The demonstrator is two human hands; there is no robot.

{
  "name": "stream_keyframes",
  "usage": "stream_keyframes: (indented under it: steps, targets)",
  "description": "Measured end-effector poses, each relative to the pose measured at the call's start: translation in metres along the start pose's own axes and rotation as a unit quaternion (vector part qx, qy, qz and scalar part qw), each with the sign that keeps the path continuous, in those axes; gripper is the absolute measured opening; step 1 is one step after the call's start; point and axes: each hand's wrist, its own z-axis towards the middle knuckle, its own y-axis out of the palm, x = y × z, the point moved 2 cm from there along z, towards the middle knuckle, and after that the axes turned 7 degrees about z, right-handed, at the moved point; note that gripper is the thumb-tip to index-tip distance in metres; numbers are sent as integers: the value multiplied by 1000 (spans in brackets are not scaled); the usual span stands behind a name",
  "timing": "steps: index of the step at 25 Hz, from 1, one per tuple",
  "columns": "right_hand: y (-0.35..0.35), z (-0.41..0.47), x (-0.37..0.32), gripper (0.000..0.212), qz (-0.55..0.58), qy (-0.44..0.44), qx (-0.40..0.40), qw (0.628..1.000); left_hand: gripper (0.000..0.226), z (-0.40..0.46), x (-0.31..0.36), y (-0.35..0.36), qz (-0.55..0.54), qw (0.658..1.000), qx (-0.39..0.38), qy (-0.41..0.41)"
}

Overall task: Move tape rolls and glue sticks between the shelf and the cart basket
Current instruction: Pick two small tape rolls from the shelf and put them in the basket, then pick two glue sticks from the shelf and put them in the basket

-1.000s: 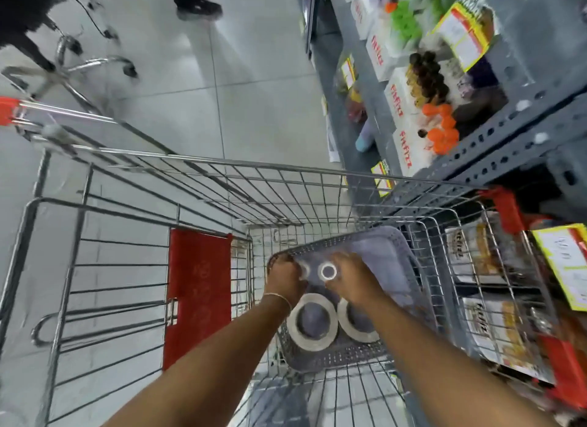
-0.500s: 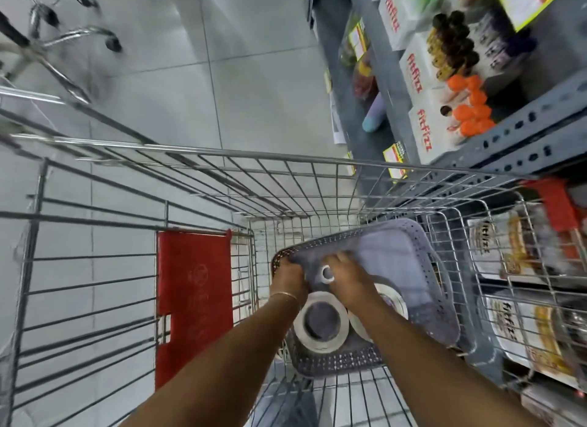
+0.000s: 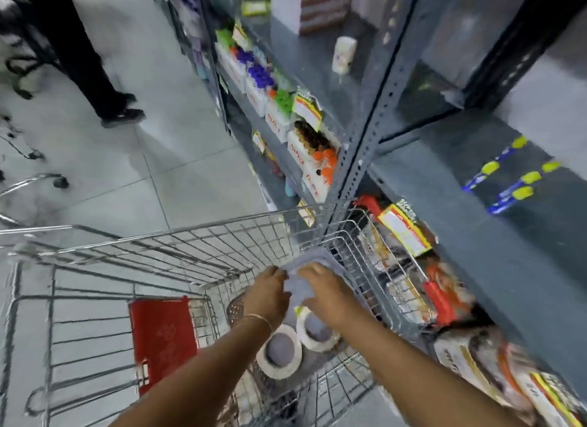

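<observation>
Landmark: grey plastic basket (image 3: 330, 261) sitting inside the wire cart (image 3: 178, 245).

Two wide tape rolls (image 3: 279, 352) lie side by side at the near end of the basket, touching each other. Both hands are above the basket's middle, beyond the rolls. Several yellow-capped glue sticks (image 3: 514, 180) lie on the grey shelf (image 3: 476, 236), well right of and above the basket.

Step in hand, as judged: lifting small items out of the basket for transfer to the shelf. To do it well, secure whatever each hand has before raising, lift straight up to clear the basket rim and the cart wire, then swing right toward the bare shelf area near the glue sticks.

Left hand (image 3: 270, 294): palm down, fingers curled inward over the basket's middle, bangle at the wrist. Right hand (image 3: 327, 294): palm down, fingers curled toward the left hand, nearly touching it. Motion blur hides what sits between them; whether either hand holds anything cannot be told.
</observation>
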Motion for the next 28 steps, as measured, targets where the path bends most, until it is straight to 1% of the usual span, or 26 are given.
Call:
stream_keyframes:
  steps: [2,6,9,11,12,15,17,18,19,21,22,24,26,28]
  targets:
    - [-37,-38,-4,59,4,-3,52,999,29,-4,44,-26,3,998,32,61]
    - [-109,-125,-2,52,-11,25,144,989,23,-23,146,-62,-20,984,80,155]
    - [-157,-199,13,41,-26,63,223,972,27,-45,232,-71,-13,954,99,281]
    - [-181,-251,32,29,-25,111,277,954,32,-67,288,-68,-13,937,74,341]
    - [-189,-276,46,26,-20,141,302,942,34,-77,313,-63,-16,936,51,348]
    - [-205,-335,89,34,-13,236,366,900,37,-97,372,-32,-7,933,-30,359]
    - [-212,-367,121,35,3,325,369,871,38,-112,409,-15,-24,938,-52,343]
    - [-215,-376,132,37,17,356,363,861,39,-116,423,-8,-37,944,-64,321]
    - [-217,-382,142,40,30,369,353,859,42,-118,436,-2,-39,949,-76,304]
    - [-220,-384,157,41,35,368,315,874,44,-117,456,10,-17,949,-101,299]
    - [-220,-383,162,37,29,366,293,883,42,-112,462,17,0,947,-113,301]
    - [-221,-381,168,24,-3,348,255,902,36,-107,470,30,66,936,-130,319]
    - [-220,-380,171,18,-22,339,250,907,31,-106,475,36,91,934,-135,317]
    - [-219,-380,172,17,-13,352,274,895,27,-106,474,35,67,942,-116,308]
